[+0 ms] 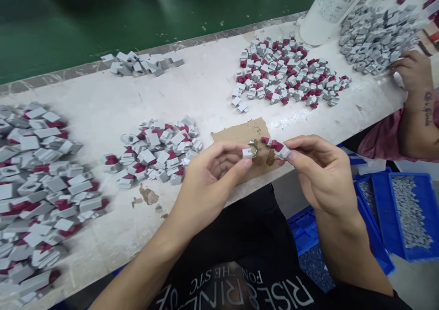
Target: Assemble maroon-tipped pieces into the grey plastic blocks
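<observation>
Between thumb and fingers, my left hand pinches a small light-grey plastic block. Close by on the right, my right hand grips a grey and dark-red plastic piece by its grey end, the red part pointing left. The two pieces are apart. Just beyond and below them is a round, toothed metal-looking ring on a piece of brown cardboard. Fingers partly hide the ring, so I cannot tell exactly what it is.
Grey-and-red pieces form piles at left, centre and back right. Grey blocks lie along the far edge. A white bottle stands beside another grey pile, near another person's hand. Blue trays are below right.
</observation>
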`<state>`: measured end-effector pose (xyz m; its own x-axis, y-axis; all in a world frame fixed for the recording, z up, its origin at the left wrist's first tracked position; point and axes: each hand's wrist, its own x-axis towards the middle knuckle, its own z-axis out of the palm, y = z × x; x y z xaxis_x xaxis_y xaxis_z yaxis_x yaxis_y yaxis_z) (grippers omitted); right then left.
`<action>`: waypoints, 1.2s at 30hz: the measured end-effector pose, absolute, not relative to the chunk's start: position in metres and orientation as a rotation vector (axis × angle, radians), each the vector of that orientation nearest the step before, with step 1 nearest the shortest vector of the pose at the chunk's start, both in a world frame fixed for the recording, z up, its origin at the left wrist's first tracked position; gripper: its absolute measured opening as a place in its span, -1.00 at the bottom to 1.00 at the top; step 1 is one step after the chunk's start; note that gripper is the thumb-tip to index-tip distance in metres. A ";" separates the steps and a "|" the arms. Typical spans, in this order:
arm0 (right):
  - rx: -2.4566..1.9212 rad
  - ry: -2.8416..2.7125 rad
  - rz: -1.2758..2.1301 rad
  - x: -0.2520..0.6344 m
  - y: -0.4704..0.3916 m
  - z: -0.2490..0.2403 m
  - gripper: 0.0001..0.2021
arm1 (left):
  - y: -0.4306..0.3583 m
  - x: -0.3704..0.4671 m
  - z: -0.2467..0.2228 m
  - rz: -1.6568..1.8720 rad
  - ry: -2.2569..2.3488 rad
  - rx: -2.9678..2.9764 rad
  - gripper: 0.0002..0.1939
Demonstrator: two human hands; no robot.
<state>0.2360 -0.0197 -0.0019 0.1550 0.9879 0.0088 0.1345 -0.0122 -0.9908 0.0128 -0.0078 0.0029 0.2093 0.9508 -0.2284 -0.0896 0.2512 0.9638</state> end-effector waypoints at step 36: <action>-1.248 -1.247 1.299 0.229 -0.022 0.002 -0.95 | -0.008 0.013 0.002 0.852 0.995 1.318 -0.89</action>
<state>0.2292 -0.0215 0.0022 -0.0683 0.9952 -0.0707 0.0303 -0.0688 -0.9972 0.0129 -0.0077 0.0020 0.3621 0.9272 -0.0959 0.0479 0.0842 0.9953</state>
